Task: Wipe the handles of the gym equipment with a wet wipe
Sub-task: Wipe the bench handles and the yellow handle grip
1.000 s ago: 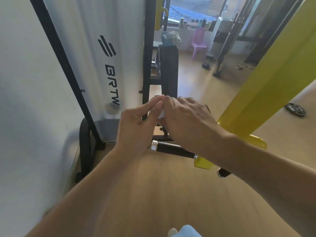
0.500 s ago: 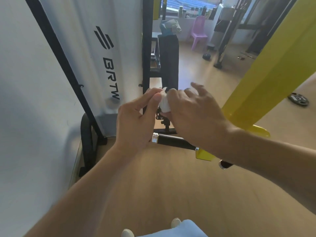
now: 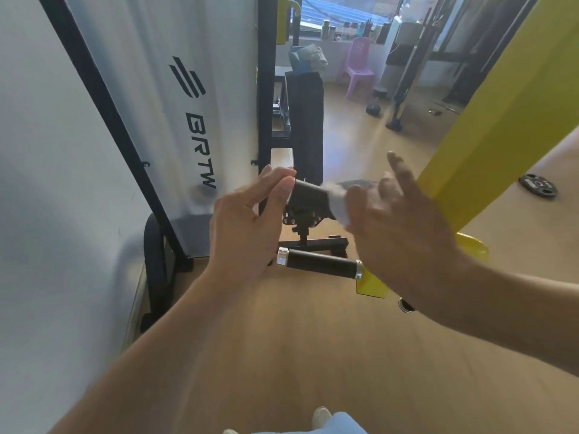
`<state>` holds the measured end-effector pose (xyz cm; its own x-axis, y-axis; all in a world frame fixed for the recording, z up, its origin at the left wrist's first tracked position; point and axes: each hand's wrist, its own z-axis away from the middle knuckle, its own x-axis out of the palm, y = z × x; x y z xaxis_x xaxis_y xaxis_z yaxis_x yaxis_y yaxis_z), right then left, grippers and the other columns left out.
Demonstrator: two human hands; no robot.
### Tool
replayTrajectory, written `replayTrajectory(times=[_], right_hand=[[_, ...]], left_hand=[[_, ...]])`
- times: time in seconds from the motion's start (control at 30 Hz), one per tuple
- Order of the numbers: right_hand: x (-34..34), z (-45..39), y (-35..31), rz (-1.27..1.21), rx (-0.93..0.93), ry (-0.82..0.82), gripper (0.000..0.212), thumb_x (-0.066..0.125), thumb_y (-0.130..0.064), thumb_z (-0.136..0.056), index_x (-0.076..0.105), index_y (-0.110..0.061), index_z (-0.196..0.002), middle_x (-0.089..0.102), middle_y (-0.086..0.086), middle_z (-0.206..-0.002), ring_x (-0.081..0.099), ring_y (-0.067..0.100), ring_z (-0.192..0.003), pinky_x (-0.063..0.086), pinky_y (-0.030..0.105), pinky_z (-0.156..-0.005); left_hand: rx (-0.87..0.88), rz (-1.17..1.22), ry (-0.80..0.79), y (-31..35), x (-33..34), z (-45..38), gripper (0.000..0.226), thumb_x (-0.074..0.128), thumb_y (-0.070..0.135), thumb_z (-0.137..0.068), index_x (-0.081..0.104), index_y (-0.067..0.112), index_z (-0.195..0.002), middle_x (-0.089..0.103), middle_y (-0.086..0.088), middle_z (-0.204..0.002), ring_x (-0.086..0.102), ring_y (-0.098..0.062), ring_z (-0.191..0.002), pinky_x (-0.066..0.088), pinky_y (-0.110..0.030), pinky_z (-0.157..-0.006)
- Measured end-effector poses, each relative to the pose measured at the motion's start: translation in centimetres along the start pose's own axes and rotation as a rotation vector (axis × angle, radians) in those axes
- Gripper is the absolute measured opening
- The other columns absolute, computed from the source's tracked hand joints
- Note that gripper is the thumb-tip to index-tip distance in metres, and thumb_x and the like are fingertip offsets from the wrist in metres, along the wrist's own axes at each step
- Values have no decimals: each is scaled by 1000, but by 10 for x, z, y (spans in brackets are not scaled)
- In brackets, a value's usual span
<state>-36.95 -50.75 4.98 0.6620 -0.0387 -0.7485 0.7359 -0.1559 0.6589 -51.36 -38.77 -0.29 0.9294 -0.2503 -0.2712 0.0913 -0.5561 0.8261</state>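
The upper black handle (image 3: 308, 195) of the yellow machine runs across the middle of the view. My left hand (image 3: 247, 220) pinches its left end between thumb and fingertips. My right hand (image 3: 398, 223), blurred, presses a white wet wipe (image 3: 340, 203) around the handle further right, with the index finger sticking up. A strip of the handle's textured grip (image 3: 357, 183) shows above the wipe. Below hangs a second black handle (image 3: 319, 264) with chrome end caps, untouched.
A white BRTW panel (image 3: 194, 120) in a black frame (image 3: 266, 104) stands left. The yellow beam (image 3: 501, 120) slants down on the right. A weight plate (image 3: 537, 187) lies on the wooden floor. A black pad (image 3: 305, 120) and a pink chair (image 3: 358, 65) stand beyond.
My right hand has slid to the right along the upper handle with the wipe. The hands have parted, and the black handle between them now shows.
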Motion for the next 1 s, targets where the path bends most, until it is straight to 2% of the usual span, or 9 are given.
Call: replayTrajectory(times=[0.1, 0.27, 0.37, 0.43, 0.53, 0.67, 0.73, 0.87, 1.0], right_hand=[[3, 22, 12, 280, 16, -158, 37, 31, -13, -96, 57, 1, -119, 66, 16, -86, 64, 41, -100, 13, 62, -117], [-6, -34, -22, -241, 11, 231, 41, 39, -25, -100, 49, 4, -127, 66, 16, -94, 65, 40, -90, 25, 57, -116], [-9, -33, -22, -352, 37, 268, 30, 51, -25, -96, 54, -1, -113, 69, 17, -90, 67, 38, -84, 36, 53, -111], [-3, -8, -5, -207, 59, 184, 23, 53, -20, -95, 54, 0, -106, 67, 20, -83, 66, 35, -77, 36, 57, -110], [-10, 17, 11, 99, 39, -178, 35, 22, -19, -99, 46, 4, -109, 65, 22, -95, 63, 38, -93, 21, 59, -117], [-25, 11, 10, -114, 46, -252, 87, 11, -70, -92, 36, -1, -138, 61, 19, -127, 55, 36, -121, 10, 55, -120], [-30, 4, 10, -314, 46, -138, 76, 16, -67, -95, 34, -12, -144, 64, 8, -128, 60, 29, -118, 24, 50, -115], [-31, -10, 8, -611, -56, 46, 30, 33, -45, -104, 42, -22, -121, 65, -4, -108, 60, 20, -90, 43, 35, -86], [-29, 0, 11, -374, -1, -72, 26, 36, -39, -104, 43, -16, -115, 66, 2, -105, 62, 25, -88, 44, 43, -94]], left_hand=[[-21, 4, 5, 2, 2, 1, 17, 56, 37, -100, 71, 41, -106, 65, 25, -71, 61, -6, -66, 41, -12, -59], [-10, 58, 7, 11, 5, 5, 21, 56, 31, -102, 76, 35, -101, 69, 8, -70, 58, -11, -62, 43, -23, -58], [-14, 41, 38, 10, 3, 4, 19, 56, 34, -100, 75, 36, -103, 72, 16, -78, 59, 0, -66, 44, -16, -63], [-30, 30, 68, 8, 2, 2, 17, 57, 41, -97, 71, 41, -107, 74, 20, -90, 64, 2, -76, 49, -14, -70], [-1, -4, 51, 7, 3, 4, 14, 56, 40, -99, 68, 45, -104, 73, 19, -82, 67, -8, -74, 53, -20, -66], [-14, 29, 36, 12, 6, 10, 17, 58, 31, -101, 68, 44, -101, 64, 16, -68, 56, -7, -60, 39, -13, -55], [-38, 54, 40, 14, 6, 11, 17, 58, 31, -100, 69, 45, -99, 65, 13, -69, 53, -8, -57, 38, -15, -53], [-31, 62, 33, 14, 3, 12, 18, 56, 36, -100, 73, 39, -98, 65, -1, -68, 52, -21, -58, 42, -32, -54], [-52, 21, 46, 11, -1, 11, 17, 55, 40, -99, 72, 42, -103, 65, 18, -67, 58, -8, -62, 41, -15, -55]])
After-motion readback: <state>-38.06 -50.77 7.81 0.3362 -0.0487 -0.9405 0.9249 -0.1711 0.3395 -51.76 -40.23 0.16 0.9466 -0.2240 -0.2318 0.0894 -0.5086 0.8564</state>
